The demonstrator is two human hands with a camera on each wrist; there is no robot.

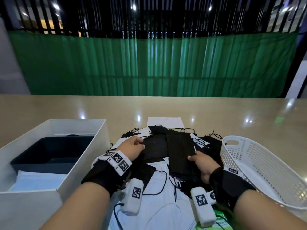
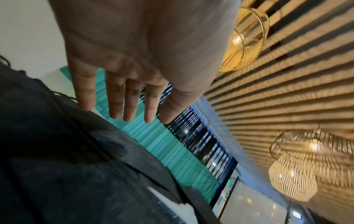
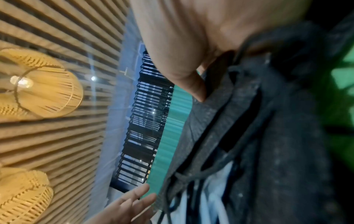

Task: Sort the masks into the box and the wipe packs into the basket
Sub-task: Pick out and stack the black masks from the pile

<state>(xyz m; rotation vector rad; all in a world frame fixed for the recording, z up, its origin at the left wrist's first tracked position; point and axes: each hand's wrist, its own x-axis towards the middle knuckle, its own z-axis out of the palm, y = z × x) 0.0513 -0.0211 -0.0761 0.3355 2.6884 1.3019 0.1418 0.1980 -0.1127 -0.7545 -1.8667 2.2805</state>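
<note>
A heap of black and white masks lies mid-table between the box and the basket. My right hand (image 1: 198,161) pinches the near edge of a black mask (image 1: 181,151) on top of the heap; in the right wrist view the thumb (image 3: 191,84) presses on that mask (image 3: 220,121) and the fingers are hidden beneath it. My left hand (image 1: 134,146) reaches over a neighbouring black mask (image 1: 154,146) with straight, spread fingers (image 2: 118,103), the little finger touching the fabric (image 2: 67,151). A green wipe pack (image 1: 221,220) peeks out at the heap's near right edge.
The white box (image 1: 79,163) stands at the left, holding a dark inner tray and light blue masks. At the right stands the white perforated basket (image 1: 259,165), with nothing seen inside. White masks (image 1: 159,205) with dark ear loops cover the near part of the heap.
</note>
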